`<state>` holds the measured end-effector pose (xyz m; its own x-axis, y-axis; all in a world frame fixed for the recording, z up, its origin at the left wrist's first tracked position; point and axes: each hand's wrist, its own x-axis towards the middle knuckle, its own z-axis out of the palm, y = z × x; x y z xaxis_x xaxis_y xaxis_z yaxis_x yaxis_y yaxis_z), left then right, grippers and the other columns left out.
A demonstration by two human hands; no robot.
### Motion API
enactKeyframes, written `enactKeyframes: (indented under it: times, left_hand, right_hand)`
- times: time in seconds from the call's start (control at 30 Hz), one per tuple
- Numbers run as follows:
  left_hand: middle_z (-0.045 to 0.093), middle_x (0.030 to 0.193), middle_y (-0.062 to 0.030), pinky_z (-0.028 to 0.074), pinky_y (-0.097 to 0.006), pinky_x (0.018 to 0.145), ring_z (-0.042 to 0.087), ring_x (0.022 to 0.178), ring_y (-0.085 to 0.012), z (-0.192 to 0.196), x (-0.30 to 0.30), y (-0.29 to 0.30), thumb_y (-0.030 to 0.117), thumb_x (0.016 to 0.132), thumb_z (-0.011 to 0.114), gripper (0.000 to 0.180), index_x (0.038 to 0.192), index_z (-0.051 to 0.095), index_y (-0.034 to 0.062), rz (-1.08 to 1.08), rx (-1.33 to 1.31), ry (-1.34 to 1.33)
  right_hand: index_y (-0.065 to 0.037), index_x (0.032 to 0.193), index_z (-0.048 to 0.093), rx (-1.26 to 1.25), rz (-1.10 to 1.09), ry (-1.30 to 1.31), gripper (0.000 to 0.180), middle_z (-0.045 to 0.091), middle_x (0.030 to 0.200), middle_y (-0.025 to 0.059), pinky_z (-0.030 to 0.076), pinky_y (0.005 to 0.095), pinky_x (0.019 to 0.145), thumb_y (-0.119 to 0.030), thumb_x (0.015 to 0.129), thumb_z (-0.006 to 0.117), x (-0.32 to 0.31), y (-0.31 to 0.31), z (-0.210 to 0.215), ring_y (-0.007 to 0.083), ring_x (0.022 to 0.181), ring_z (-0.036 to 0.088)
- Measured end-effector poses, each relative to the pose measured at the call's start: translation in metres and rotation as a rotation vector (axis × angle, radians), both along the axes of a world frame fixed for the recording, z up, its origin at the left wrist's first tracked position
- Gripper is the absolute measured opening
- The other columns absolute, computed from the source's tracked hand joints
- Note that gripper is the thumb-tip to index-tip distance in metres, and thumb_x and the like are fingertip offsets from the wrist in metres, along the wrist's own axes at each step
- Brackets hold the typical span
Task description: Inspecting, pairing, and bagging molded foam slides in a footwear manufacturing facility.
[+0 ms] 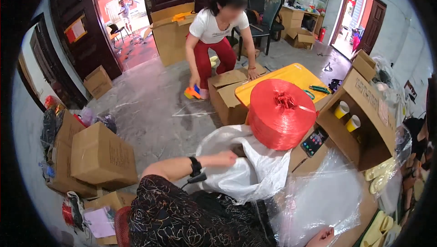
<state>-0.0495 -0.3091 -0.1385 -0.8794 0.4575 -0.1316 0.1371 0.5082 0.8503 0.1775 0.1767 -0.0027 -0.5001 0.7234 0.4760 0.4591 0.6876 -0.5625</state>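
Observation:
My left hand [225, 158], with a black band on its wrist, is closed above the mouth of a white woven sack [268, 174]; what it holds, if anything, is hidden. At the lower edge my right hand [322, 236] has its fingers curled beside a stack of clear plastic bags [325, 201]; I cannot make out what is in them. A big roll of red plastic twine [280, 117] stands just beyond the sack. Right of it lies a phone [314, 141] with a lit screen.
Across from me a person [221, 33] bends over a cardboard box [227, 96], an orange and blue tape dispenser [193, 92] in one hand. Green-handled tools [318, 89] lie on a yellow board [291, 71]. An open carton [359, 115] holds yellow cups. Boxes [102, 156] are piled at left.

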Motion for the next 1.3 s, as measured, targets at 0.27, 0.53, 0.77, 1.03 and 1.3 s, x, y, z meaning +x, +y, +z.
enactKeyframes:
  times: [0.27, 0.53, 0.77, 1.03, 1.3]
  left_hand:
    - [0.072, 0.107, -0.0171, 0.049, -0.045, 0.084, 0.065, 0.092, -0.0295, -0.037, 0.053, -0.011, 0.028, 0.093, 0.051, 0.037, 0.110, 0.069, 0.0008, -0.276, -0.237, -0.371]
    - [0.071, 0.116, -0.0155, 0.048, -0.042, 0.086, 0.065, 0.102, -0.0287, -0.036, 0.002, -0.017, 0.027, 0.081, 0.060, 0.045, 0.116, 0.067, -0.0009, -0.624, -0.756, -0.557]
    - [0.072, 0.086, -0.0081, 0.049, -0.033, 0.066, 0.063, 0.072, -0.0169, -0.058, -0.018, 0.034, 0.026, 0.090, 0.061, 0.027, 0.102, 0.071, 0.0045, -0.205, -0.416, -0.515]
    - [0.062, 0.134, -0.0088, 0.043, -0.036, 0.102, 0.057, 0.119, -0.0223, -0.043, 0.003, 0.069, 0.046, 0.099, 0.052, 0.057, 0.135, 0.058, 0.0021, -0.608, -0.300, -0.655]
    - [0.071, 0.100, -0.0178, 0.053, -0.045, 0.083, 0.068, 0.094, -0.0349, 0.200, 0.021, 0.089, 0.043, 0.091, 0.062, 0.040, 0.109, 0.073, 0.0082, -0.643, -0.326, -0.069]
  right_hand:
    - [0.006, 0.135, 0.050, -0.237, 0.123, -0.009, 0.040, 0.058, 0.129, 0.0177, 0.049, 0.0338, 0.091, -0.011, 0.099, 0.056, 0.011, 0.058, -0.079, 0.0254, 0.110, 0.058]
    - [0.003, 0.130, 0.056, -0.204, 0.122, 0.014, 0.037, 0.063, 0.117, 0.0164, 0.050, 0.0327, 0.085, -0.010, 0.096, 0.060, 0.001, 0.040, -0.058, 0.0252, 0.101, 0.061]
    - [0.002, 0.128, 0.058, -0.216, 0.116, 0.000, 0.036, 0.063, 0.114, 0.0129, 0.048, 0.0302, 0.081, -0.009, 0.094, 0.060, 0.006, 0.040, -0.057, 0.0217, 0.098, 0.060]
    - [0.002, 0.126, 0.058, -0.181, 0.110, 0.024, 0.036, 0.062, 0.114, 0.0127, 0.047, 0.0325, 0.087, -0.010, 0.092, 0.060, 0.010, 0.032, -0.048, 0.0230, 0.101, 0.059]
    - [0.000, 0.130, 0.055, -0.228, 0.187, -0.011, 0.040, 0.062, 0.122, 0.0159, 0.047, 0.0361, 0.096, -0.010, 0.092, 0.063, 0.012, 0.035, -0.035, 0.0276, 0.110, 0.059]
